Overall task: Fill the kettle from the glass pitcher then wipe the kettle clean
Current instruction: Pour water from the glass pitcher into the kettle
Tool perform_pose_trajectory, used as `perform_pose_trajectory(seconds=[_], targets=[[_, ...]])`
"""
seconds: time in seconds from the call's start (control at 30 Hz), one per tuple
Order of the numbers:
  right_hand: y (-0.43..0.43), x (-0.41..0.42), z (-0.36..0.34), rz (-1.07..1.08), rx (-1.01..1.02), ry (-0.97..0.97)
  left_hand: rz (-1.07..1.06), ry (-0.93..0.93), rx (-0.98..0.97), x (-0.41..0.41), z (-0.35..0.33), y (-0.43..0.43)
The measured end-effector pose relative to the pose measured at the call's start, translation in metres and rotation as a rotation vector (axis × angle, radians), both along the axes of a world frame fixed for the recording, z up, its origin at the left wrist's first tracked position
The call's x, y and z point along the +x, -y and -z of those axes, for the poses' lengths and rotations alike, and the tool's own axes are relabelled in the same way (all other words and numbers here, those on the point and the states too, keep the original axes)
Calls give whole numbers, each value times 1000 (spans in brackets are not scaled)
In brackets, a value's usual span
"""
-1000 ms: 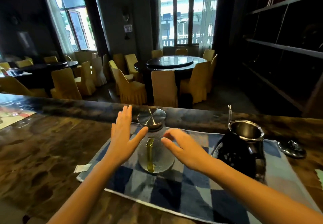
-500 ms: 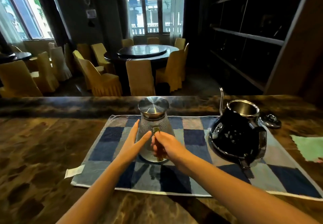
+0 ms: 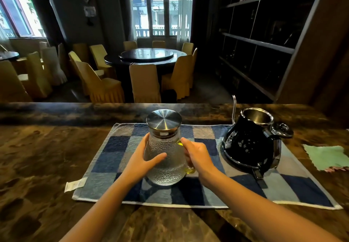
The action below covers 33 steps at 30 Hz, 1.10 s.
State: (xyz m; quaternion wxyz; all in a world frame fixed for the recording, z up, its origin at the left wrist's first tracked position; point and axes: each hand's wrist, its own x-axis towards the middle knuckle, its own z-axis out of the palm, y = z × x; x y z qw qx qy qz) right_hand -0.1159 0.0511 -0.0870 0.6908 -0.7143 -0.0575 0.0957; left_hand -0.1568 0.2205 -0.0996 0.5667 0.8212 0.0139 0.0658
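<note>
Your right hand (image 3: 198,156) closes round the glass pitcher (image 3: 166,158) at its handle (image 3: 189,170), hiding most of it. Your left hand (image 3: 140,161) cups its side, thumb across the front, fingers hidden behind. It stands upright on the checked towel (image 3: 117,147), left of the lidless kettle (image 3: 249,143).

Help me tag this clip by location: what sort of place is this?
Probably a restaurant dining room: a round table with a turntable, yellow-covered chairs round it, and a stone counter in front.

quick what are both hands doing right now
Left hand: holding the glass pitcher, thumb across its body.
Right hand: gripping the pitcher's handle.
</note>
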Motion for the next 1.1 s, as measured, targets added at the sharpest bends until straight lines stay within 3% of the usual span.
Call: perform_pose_trajectory(seconds=[0.43,0.6,0.87,1.1], targets=[[48,25,-33,-1,-4,47,27,10,60,3,-27,18],[77,35,-72,-33,-26,160,52,64,-43,17,-51,51],[127,50,-143,-99,103,178,70,206,-180,39,-111,109],[179,72,-188,-126,12,298,78,196,-185,67,-143,153]])
